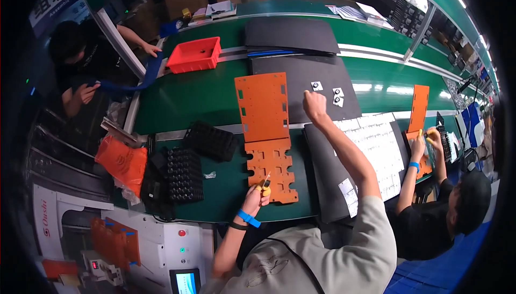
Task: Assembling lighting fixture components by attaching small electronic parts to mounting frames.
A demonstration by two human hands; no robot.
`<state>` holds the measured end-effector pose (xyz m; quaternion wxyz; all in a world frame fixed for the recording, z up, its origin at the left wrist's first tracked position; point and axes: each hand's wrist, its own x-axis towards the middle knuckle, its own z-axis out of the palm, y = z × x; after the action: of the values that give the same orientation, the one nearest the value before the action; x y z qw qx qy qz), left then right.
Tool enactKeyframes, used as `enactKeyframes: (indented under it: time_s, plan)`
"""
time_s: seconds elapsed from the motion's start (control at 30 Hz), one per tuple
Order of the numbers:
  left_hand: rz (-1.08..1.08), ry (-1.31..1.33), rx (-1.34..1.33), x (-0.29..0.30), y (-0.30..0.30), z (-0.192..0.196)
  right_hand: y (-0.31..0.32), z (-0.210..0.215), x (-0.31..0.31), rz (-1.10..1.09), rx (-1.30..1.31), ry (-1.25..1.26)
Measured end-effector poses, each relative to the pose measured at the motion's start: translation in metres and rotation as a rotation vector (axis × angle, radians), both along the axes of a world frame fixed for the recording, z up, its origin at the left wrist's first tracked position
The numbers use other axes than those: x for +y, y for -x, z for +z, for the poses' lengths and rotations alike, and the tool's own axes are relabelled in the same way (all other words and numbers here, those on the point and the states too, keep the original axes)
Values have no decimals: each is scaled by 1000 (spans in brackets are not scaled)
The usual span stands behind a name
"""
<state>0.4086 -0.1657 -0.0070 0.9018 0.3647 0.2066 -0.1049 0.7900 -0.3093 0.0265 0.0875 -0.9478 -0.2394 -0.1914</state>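
- The left hand [257, 193] is closed around a small yellow-handled tool [265, 185], its tip resting at the lower orange panel [271, 170], which lies flat on the green worktop [226, 186] just in front of the person.
- The right hand [314, 105] reaches well forward onto the dark grey mat [301, 74], fingers curled together beside three small white-and-black parts [332, 94]; whether it pinches one, I cannot tell.
- The tool looks light and stiff, with a slim handle; a pen-like hold near the tip likely gives the best control.
- The panel looks like thin, rigid sheet with cut slots and notched edges, probably light but awkward; the long edges seem the safest place to take hold.
- A second, longer orange panel [262, 106] lies just beyond it, touching or nearly so.
- Black trays [183, 173] of cells stand to the left.
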Motion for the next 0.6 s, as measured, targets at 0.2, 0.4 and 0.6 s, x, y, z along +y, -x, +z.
enactKeyframes:
  time_s: [0.2, 0.4, 0.6]
  plan:
    - [-161, 330, 0, 5, -29, 14, 19, -6, 28, 99, 1, 224]
    - [-339, 482, -21, 8, -35, 8, 156, 101, -20, 543, 509, -85]
    - [-515, 478, -1, -18, -41, 20, 192, 93, -39, 957, 862, -68]
